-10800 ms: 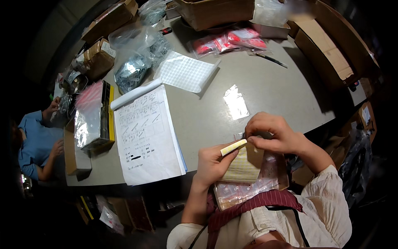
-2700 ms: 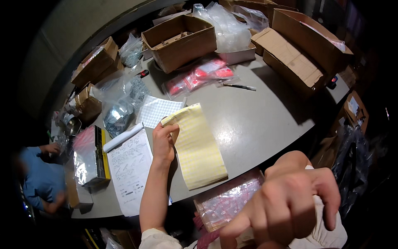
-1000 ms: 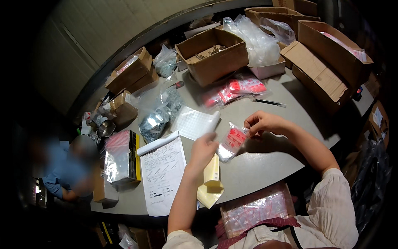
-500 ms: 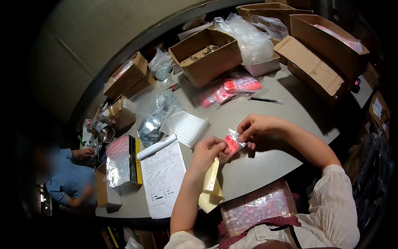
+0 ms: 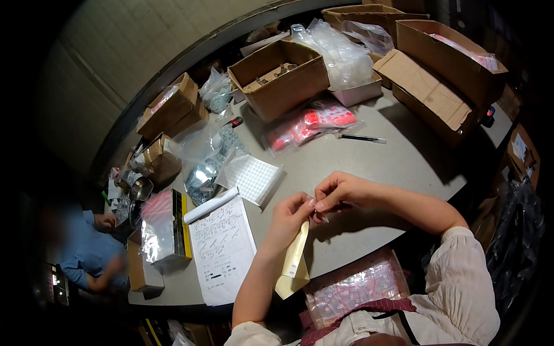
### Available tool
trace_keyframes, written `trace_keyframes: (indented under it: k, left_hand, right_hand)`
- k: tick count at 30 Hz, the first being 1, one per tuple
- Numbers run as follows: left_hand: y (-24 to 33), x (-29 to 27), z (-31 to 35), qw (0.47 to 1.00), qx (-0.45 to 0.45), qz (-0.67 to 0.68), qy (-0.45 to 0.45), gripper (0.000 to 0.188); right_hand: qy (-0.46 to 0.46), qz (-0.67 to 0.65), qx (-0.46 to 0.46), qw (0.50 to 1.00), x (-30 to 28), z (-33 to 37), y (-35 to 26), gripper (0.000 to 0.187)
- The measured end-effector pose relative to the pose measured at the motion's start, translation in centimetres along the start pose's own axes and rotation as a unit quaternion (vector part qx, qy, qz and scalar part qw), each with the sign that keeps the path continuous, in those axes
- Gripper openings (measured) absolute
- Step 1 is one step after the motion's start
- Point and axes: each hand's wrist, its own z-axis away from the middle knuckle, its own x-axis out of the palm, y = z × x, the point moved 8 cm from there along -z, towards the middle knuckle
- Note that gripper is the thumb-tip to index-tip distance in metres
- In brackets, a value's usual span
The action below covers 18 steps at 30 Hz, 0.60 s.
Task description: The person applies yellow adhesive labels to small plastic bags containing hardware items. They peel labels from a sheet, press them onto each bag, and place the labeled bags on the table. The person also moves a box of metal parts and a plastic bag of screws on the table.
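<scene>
Paper (image 5: pixel 295 259) in left fingers (image 5: pixel 304 206)

No legible text — only tiny dark handwriting (image 5: pixel 218 235) on the white notepad (image 5: pixel 224 254)

Black pen (image 5: pixel 362 138), brown cardboard box (image 5: pixel 287 94)

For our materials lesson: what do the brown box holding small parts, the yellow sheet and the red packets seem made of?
Brown box: matt, seemingly cardboard, by its plain, stiff walls.
Yellow sheet: probably smooth paper, since it shows a fold; perhaps coated.
Red packets: glossy, likely thin plastic film, judging by see-through edges and glints.
</scene>
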Motion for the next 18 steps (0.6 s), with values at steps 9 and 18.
trace_keyframes:
  k: [9,18]
  left_hand:
    - [0.7,-0.8,-0.1,0.99,0.078,-0.069,0.091,0.014]
    - [-2.4,0.5,-1.3,0.986,-0.096,0.123,-0.061,0.079]
  right_hand:
    - [0.232,0.405,-0.284,0.838,-2.3,1.7,-5.7,0.02]
    - [0.296,0.432,-0.509,0.683,0.2,5.8,-9.0,0.017]
